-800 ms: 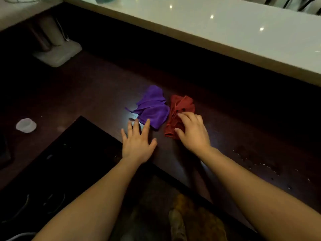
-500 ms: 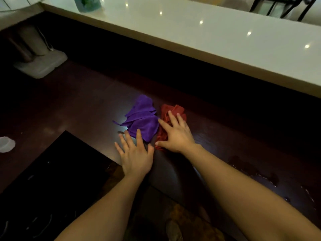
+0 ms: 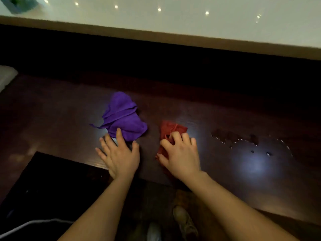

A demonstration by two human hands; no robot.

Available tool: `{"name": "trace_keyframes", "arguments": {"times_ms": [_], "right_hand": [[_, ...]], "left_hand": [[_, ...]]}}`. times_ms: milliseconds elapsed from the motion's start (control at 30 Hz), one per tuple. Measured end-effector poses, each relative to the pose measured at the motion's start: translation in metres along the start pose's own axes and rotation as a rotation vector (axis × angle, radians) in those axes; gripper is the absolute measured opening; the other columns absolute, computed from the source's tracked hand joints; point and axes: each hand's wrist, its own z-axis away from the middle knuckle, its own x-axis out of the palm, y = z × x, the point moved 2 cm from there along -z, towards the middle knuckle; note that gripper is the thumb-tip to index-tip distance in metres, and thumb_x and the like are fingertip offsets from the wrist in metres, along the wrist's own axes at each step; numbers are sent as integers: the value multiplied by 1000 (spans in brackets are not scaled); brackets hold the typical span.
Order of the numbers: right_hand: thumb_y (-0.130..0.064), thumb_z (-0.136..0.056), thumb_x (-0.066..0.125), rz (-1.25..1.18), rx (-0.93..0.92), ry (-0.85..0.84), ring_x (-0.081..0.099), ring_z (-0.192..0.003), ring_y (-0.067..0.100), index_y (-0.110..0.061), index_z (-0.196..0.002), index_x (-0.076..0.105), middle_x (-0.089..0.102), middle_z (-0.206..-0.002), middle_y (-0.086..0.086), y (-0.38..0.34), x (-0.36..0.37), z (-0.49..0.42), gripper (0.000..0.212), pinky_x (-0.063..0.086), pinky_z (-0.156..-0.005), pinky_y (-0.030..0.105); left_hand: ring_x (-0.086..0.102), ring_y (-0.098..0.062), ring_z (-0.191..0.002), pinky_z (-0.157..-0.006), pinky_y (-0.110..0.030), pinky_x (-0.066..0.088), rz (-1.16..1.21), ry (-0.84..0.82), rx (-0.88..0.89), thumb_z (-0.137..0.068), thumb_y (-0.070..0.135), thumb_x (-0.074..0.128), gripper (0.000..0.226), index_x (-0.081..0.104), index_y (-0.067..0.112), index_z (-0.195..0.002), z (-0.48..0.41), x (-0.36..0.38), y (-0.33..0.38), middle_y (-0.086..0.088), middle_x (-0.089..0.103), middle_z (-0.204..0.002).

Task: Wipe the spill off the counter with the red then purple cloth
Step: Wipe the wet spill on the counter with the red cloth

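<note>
— Bunching the red cloth [image 3: 171, 132] under the right hand [image 3: 181, 156], fingers curled and gripping it against the desk [image 3: 52, 119]. Probably best keeping the palm flat on top and pressing down evenly while dragging right toward the spill [image 3: 243, 139], well apart from the cloth.

— And resting the left hand [image 3: 119, 157] open, fingers spread wide, holding nothing, fingertips just touching the purple cloth [image 3: 123, 119]. Leaving that one lying on the desk for the second pass.
</note>
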Motion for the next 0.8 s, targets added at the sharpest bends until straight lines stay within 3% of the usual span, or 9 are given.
{"name": "trace_keyframes", "arguments": {"times_ms": [167,267,367,433,500,633,733,800], "right_hand": [[-61,-78,52,40,143,31,45,-95,25,-37,-106,55,50,-105,-4,21,-13,41,37,32,-76,39],[-57,-79,55,25,255,24,47,-97,25,-37,-113,56,52,-107,-3,26,-20,43,39,36,-78,41],[-53,-76,57,10,274,11,51,-97,26,-36,-131,48,53,-108,-2,20,-21,45,57,37,-79,42],[-56,-74,55,30,209,-18,52,-94,24,-35,-137,43,53,-106,-2,25,-23,56,68,38,-78,42],[-61,-72,51,43,202,-38,52,-94,24,-34,-132,49,53,-103,-3,49,-25,76,65,38,-77,41],[-63,-73,54,81,387,23,50,-95,25,-32,-123,57,52,-100,-3,104,-30,115,60,35,-77,39],[-60,-72,56,73,499,51,49,-92,28,-30,-114,59,52,-98,1,95,-29,108,52,36,-77,41],[-59,-73,56,41,426,42,48,-91,27,-31,-112,57,51,-98,1,72,-25,102,48,36,-75,42]], "left_hand": [[15,-44,-145,-113,-67,11,105,0,185,-81,33,66,79,28,21,-150,10,-7,9,-27,19,-157],[17,-43,-146,-115,-64,12,81,7,431,-81,34,62,72,38,16,-146,20,-9,39,-24,26,-156],[17,-38,-148,-118,-60,12,108,-149,632,-85,37,51,66,40,18,-147,31,3,79,-19,32,-156],[15,-34,-149,-119,-58,9,83,-227,644,-90,39,47,61,39,23,-149,34,14,95,-14,31,-158],[19,-31,-149,-119,-58,9,49,-202,611,-92,41,44,56,42,25,-147,34,22,98,-11,34,-157],[23,-31,-147,-118,-58,14,23,-155,615,-92,42,39,55,45,27,-144,35,22,99,-10,39,-154],[23,-30,-147,-117,-57,14,2,-162,600,-91,41,41,55,46,26,-144,37,18,102,-10,39,-154],[23,-30,-147,-117,-57,13,1,-173,596,-91,41,40,55,46,26,-144,37,17,103,-10,39,-154]]}}
